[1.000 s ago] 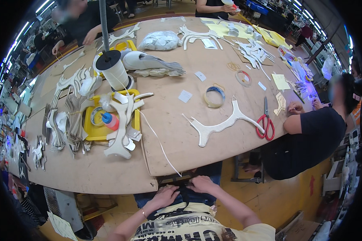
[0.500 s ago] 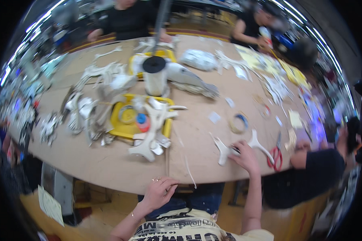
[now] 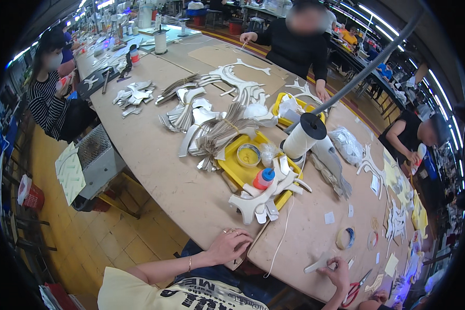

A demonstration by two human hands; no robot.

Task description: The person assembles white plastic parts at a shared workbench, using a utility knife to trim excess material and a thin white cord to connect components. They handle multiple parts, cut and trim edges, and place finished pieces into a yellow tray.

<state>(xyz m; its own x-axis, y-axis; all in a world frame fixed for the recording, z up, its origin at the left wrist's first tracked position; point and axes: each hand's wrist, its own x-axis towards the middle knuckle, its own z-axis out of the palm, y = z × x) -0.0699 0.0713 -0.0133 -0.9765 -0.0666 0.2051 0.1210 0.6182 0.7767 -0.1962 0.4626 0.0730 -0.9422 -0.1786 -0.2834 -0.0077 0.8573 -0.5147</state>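
My left hand [image 3: 230,246] rests on the near edge of the tan work table, its fingers stretched loosely and nothing visible in them. To the right, my right hand [image 3: 337,274] has its fingers curled in a pinch at a small white cut-out piece [image 3: 316,263], partly hidden by the hand. Red-handled scissors [image 3: 355,290] lie just right of that hand. Beyond it is a roll of tape [image 3: 345,237]. A large branched white cut-out piece [image 3: 253,202] leans on a yellow tray [image 3: 232,173], beside a red bottle with a blue cap [image 3: 264,179].
Bundled white and grey pieces [image 3: 225,132] are heaped left of the tray. A big spool of white thread [image 3: 300,139] stands behind it, near a slanting grey hose [image 3: 369,64]. Co-workers sit around the table, one in black [image 3: 294,46] across from me. A metal box [image 3: 99,155] stands left.
The view has swung left and tilted, so the table's things appear shifted and turned. My left hand stays by the table edge; my right hand stays at the white pieces.
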